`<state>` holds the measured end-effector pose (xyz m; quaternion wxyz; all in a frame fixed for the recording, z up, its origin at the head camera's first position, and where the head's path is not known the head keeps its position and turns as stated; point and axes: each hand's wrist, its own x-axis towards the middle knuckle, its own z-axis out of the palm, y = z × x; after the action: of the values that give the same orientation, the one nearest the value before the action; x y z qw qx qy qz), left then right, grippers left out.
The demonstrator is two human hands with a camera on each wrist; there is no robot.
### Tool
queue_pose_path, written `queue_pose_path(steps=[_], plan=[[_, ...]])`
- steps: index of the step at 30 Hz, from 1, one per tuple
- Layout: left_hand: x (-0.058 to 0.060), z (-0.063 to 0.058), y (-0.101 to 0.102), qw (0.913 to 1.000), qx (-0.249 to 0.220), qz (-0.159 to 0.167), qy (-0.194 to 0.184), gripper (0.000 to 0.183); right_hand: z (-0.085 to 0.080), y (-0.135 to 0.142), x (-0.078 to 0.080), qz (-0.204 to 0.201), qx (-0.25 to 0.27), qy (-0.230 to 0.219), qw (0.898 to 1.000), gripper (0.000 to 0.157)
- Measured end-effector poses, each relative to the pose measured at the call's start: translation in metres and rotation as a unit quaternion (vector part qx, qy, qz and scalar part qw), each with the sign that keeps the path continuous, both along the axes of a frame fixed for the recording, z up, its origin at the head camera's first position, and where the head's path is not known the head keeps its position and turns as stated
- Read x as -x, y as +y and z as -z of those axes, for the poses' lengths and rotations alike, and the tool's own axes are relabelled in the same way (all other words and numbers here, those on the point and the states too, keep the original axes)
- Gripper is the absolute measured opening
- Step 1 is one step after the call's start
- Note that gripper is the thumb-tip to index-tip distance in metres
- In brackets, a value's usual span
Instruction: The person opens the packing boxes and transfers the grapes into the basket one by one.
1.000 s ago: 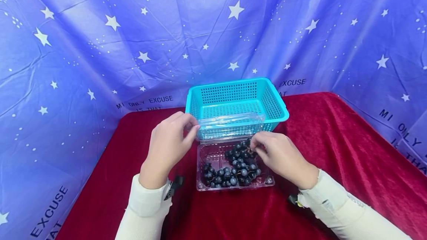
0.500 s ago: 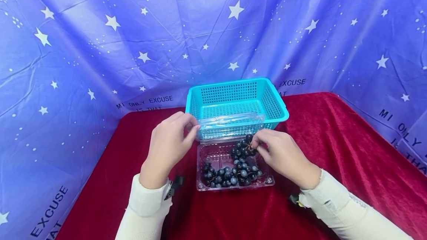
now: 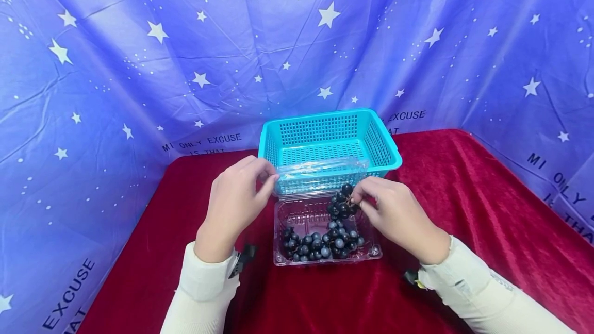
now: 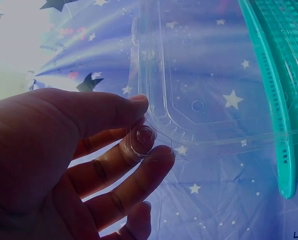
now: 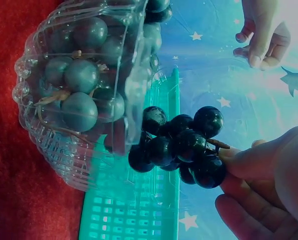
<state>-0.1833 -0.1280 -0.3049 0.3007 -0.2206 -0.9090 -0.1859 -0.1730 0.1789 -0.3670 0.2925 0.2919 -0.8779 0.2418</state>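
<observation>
A clear plastic clamshell box (image 3: 278, 226) stands on the table with its lid (image 3: 320, 171) raised at the back. My left hand (image 3: 236, 197) pinches the lid's corner between thumb and fingers, as the left wrist view shows close up. By its brown stem, my right hand (image 3: 394, 210) pinches a small bunch of dark grapes (image 5: 188, 145), which hangs over the box's right rear part. In the right wrist view that bunch is above the rim. More grapes (image 3: 315, 246) lie along the front and right of the box.
Right behind the box stands a turquoise plastic basket (image 3: 392, 156) with perforated walls; the lid overlaps its front side. Red velvet cloth (image 3: 325, 298) covers the table. A blue curtain with white stars (image 3: 278, 24) hangs behind and at both sides.
My right hand has lifted the pinched bunch of grapes slightly upward and to the right, away from the grapes in the box. The left hand and lid have stayed in place.
</observation>
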Motion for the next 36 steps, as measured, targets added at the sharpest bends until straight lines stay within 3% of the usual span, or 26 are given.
queue_pose_path(steps=[36], plan=[[0.000,0.000,0.000,0.9999,0.007,-0.010,-0.012,0.003,-0.016,0.005,-0.007,-0.019,0.029,0.041,0.999,0.030]])
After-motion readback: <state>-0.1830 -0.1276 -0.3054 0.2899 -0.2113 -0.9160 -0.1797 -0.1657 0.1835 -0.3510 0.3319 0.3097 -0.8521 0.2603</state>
